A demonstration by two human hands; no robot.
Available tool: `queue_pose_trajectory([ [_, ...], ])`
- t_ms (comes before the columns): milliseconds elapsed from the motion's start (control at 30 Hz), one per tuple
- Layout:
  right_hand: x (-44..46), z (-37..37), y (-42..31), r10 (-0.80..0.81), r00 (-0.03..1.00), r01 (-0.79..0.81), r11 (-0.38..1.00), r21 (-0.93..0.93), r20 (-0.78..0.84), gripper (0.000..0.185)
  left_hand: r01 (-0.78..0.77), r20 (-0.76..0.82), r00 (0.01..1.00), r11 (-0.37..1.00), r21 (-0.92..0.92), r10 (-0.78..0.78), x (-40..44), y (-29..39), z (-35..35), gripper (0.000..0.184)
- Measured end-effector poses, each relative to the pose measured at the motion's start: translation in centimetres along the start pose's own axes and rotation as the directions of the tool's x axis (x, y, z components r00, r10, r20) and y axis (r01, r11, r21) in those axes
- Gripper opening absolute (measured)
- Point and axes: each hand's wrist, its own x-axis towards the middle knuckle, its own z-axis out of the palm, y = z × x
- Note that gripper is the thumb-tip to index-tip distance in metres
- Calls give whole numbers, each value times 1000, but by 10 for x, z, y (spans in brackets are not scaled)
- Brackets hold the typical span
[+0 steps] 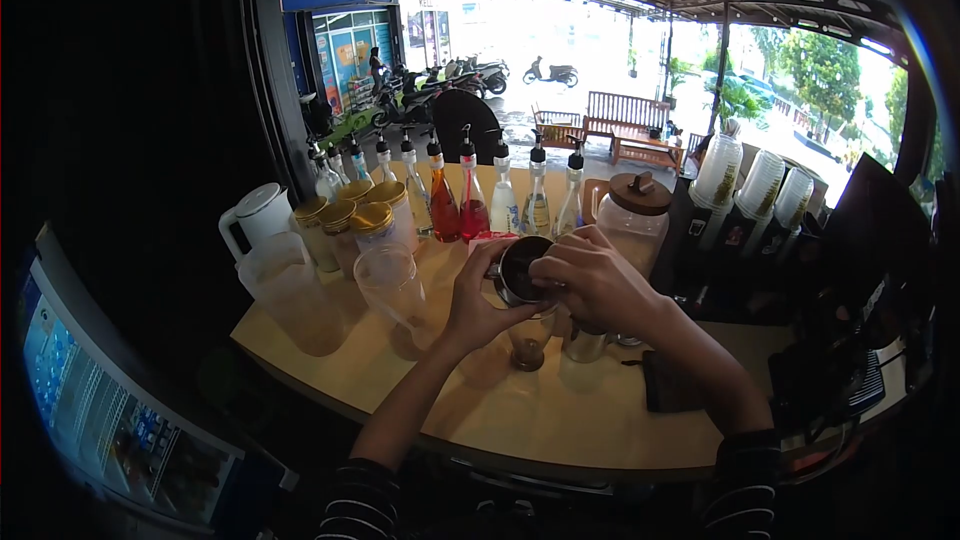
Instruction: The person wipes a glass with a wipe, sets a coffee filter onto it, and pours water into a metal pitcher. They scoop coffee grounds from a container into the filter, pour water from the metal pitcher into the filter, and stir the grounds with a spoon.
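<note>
My left hand (478, 298) is wrapped round a metal cup (507, 285) that tilts toward me, its dark mouth facing up. At that mouth, my right hand (598, 282) has its fingers curled together; whatever they hold is hidden. Below the cup stands a clear glass (527, 352) with something brown in its bottom. Another clear glass (583, 346) is just right of it, partly under my right hand. Left of my left hand stands a clear plastic pitcher (390, 290).
Pump bottles of coloured syrup (473, 202) line the counter's back. Gold-lidded jars (374, 222), a frosted pitcher (290, 290) and a white kettle (262, 212) stand left. On the right are a wooden-lidded dispenser (637, 215), stacked plastic cups (718, 172) and a dark screen (860, 240).
</note>
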Motion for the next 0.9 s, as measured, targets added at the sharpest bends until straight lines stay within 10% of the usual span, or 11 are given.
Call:
queue_pose_trajectory([
  [733, -11, -6, 9, 34, 998, -48, 954, 296, 51, 16, -65, 178, 982, 998, 1, 64, 9, -10, -14, 77],
  [900, -8, -11, 7, 269, 956, -294, 883, 367, 117, 13, -52, 187, 981, 999, -2, 52, 8, -8, -12, 77],
])
